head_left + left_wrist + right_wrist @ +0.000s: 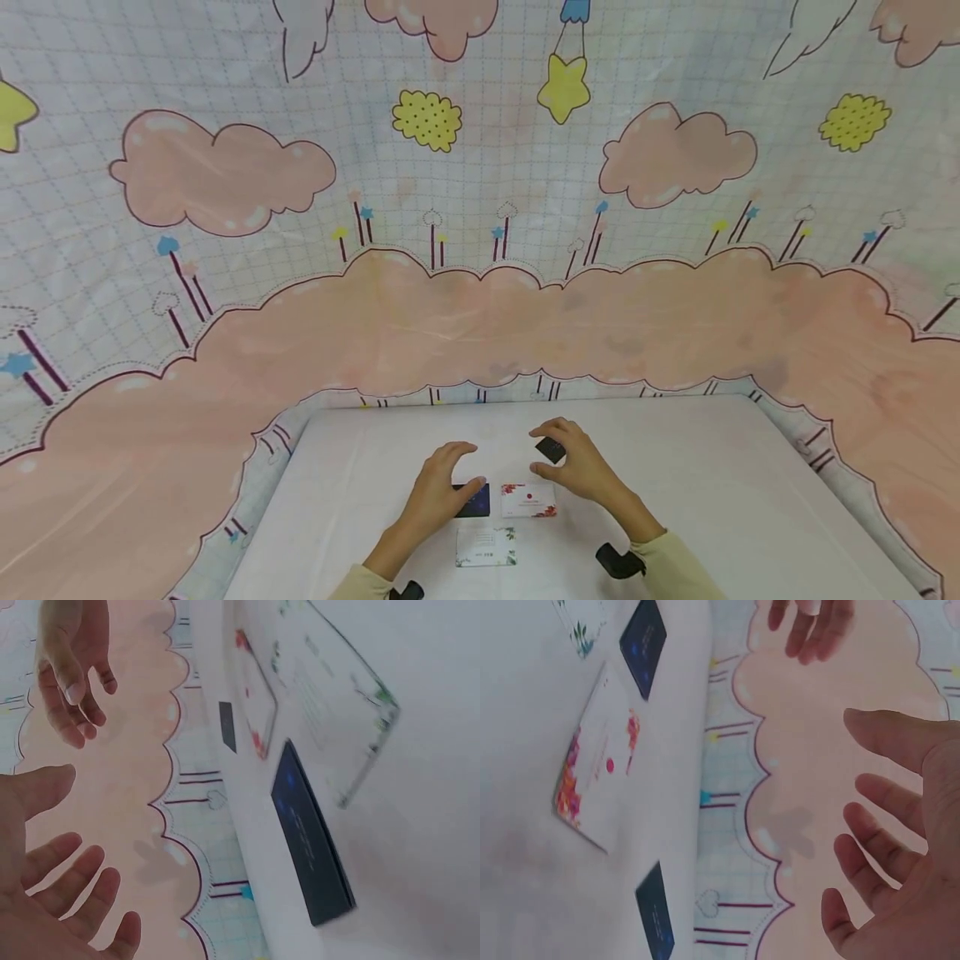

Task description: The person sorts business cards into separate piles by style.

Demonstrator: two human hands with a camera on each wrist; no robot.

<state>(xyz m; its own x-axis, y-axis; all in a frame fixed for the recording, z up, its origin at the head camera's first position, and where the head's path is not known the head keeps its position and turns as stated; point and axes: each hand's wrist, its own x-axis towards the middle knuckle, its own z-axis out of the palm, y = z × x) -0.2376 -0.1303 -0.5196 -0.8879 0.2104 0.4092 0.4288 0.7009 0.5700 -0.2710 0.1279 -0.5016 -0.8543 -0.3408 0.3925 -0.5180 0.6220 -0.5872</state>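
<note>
My left hand (435, 487) is held with spread, relaxed fingers above a dark blue card (474, 502), overlapping its left side in the head view. Nothing lies in that hand in the left wrist view, where the dark blue card (307, 832) shows a thin layered edge. My right hand (581, 462), fingers apart and loosely bent, hovers around a small dark card (551, 450). In the right wrist view this dark card (656, 915) lies on the table, apart from the empty fingers (885, 859).
To the right of the dark blue card lies a white card with red flowers (528, 501). Nearer me is a white card with green leaves (486, 547). All rest on a white table (675, 467), backed by a patterned cloth (525, 325) with clouds and stars.
</note>
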